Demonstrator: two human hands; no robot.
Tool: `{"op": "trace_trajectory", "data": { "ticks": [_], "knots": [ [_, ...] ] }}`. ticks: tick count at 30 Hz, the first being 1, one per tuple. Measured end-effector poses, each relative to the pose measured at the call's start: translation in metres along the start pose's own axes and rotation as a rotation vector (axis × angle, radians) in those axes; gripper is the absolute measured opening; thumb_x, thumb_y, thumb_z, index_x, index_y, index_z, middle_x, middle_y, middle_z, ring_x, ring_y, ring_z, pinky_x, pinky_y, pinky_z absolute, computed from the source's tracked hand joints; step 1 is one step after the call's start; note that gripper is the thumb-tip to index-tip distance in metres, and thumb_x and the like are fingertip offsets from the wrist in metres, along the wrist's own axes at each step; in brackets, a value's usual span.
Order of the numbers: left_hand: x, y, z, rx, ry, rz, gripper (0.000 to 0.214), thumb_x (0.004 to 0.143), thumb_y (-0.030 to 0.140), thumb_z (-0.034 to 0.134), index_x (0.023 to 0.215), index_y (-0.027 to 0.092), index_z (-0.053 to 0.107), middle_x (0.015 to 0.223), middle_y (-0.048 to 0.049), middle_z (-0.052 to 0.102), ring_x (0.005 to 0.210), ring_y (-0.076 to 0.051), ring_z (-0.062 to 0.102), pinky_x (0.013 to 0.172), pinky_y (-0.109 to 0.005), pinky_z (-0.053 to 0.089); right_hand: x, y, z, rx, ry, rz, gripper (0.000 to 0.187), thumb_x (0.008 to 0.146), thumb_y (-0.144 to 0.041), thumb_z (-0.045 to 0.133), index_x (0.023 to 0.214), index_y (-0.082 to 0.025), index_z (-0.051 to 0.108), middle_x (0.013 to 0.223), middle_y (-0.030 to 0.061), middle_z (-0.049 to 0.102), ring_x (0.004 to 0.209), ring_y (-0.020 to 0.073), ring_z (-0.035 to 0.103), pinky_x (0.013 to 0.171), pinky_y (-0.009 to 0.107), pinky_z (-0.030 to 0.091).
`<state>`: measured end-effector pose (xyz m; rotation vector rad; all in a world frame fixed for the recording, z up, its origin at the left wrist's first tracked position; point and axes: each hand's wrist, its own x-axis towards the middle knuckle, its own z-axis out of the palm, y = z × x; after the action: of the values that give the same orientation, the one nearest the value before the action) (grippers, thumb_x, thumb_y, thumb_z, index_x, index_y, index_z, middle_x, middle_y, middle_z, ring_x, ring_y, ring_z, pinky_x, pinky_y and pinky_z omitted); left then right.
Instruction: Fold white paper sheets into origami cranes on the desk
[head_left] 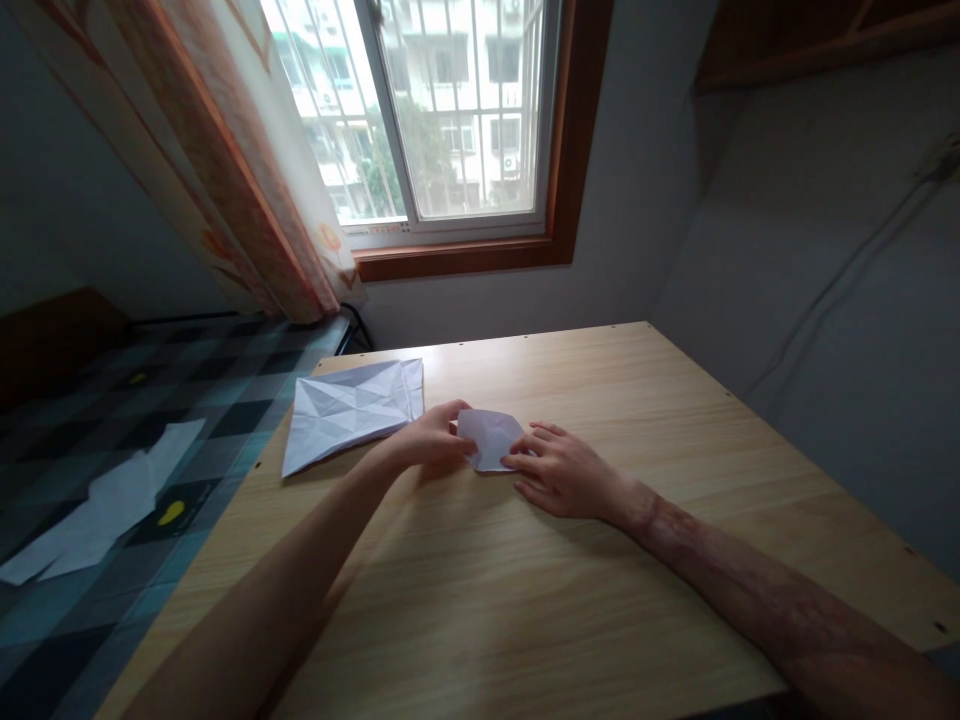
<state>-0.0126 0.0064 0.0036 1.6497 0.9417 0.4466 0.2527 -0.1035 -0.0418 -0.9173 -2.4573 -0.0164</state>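
A small folded sheet of white paper (pixel 491 437) is between my hands, just above or on the wooden table (pixel 465 600). My left hand (pixel 431 437) pinches its left edge, thumb in front and fingers behind. From the right, my right hand (pixel 561 470) rests on the paper's right part with its fingertips touching the lower right edge, fingers spread. Left of my left hand lies a larger creased white sheet (pixel 356 400), its fold lines crossing in a star-like pattern.
Several white paper pieces (pixel 112 505) lie on a checked bed cover (pixel 217 400) to the left. Beyond the table are a barred window (pixel 465 130) and a patterned curtain (pixel 225 150). On the right, a cable (pixel 840 270) runs down the wall.
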Motion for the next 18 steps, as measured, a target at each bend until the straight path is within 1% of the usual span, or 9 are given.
{"op": "trace_trajectory", "data": {
  "ticks": [5,9,13,16,18],
  "knots": [
    [-0.004,0.002,0.005,0.004,-0.022,-0.008,0.048,0.059,0.030,0.089,0.097,0.018,0.062,0.087,-0.0027,0.073,0.081,-0.022,0.073,0.067,-0.029,0.056,0.000,0.001,0.001,-0.006,-0.008,0.003,0.032,0.101,-0.034,0.071,0.132,-0.024,0.072,0.124,0.0107,0.074,0.115,0.0289,0.069,0.124,0.053,0.043],
    [-0.006,0.002,0.008,0.023,-0.002,0.015,0.048,0.059,0.030,0.087,0.098,0.018,0.060,0.080,0.0008,0.069,0.072,-0.018,0.068,0.061,-0.025,0.049,0.000,0.000,0.000,-0.005,-0.008,0.006,0.031,0.101,-0.033,0.071,0.131,-0.025,0.072,0.124,0.0104,0.074,0.116,0.0285,0.070,0.123,0.053,0.044],
    [-0.006,0.001,0.002,0.022,-0.010,0.012,0.048,0.058,0.028,0.085,0.099,0.018,0.060,0.079,0.0015,0.069,0.068,-0.016,0.066,0.059,-0.024,0.048,0.000,0.000,0.000,-0.006,-0.002,0.000,0.032,0.101,-0.033,0.071,0.131,-0.025,0.072,0.123,0.0103,0.075,0.114,0.0286,0.070,0.122,0.053,0.046],
    [-0.004,0.000,-0.003,0.033,-0.019,0.002,0.043,0.061,0.027,0.080,0.101,0.017,0.065,0.077,0.0008,0.070,0.065,-0.016,0.064,0.057,-0.024,0.047,0.000,0.000,0.000,-0.014,-0.003,-0.002,0.032,0.101,-0.034,0.071,0.131,-0.024,0.072,0.123,0.0106,0.075,0.114,0.0290,0.070,0.122,0.054,0.046],
    [-0.002,-0.002,-0.005,0.063,0.005,0.013,0.037,0.064,0.027,0.076,0.099,0.016,0.068,0.074,0.0006,0.069,0.062,-0.015,0.062,0.056,-0.024,0.045,0.000,0.001,0.001,-0.021,-0.003,-0.001,0.030,0.101,-0.034,0.070,0.130,-0.024,0.072,0.124,0.0105,0.075,0.114,0.0291,0.070,0.123,0.054,0.045]
  ]
}}
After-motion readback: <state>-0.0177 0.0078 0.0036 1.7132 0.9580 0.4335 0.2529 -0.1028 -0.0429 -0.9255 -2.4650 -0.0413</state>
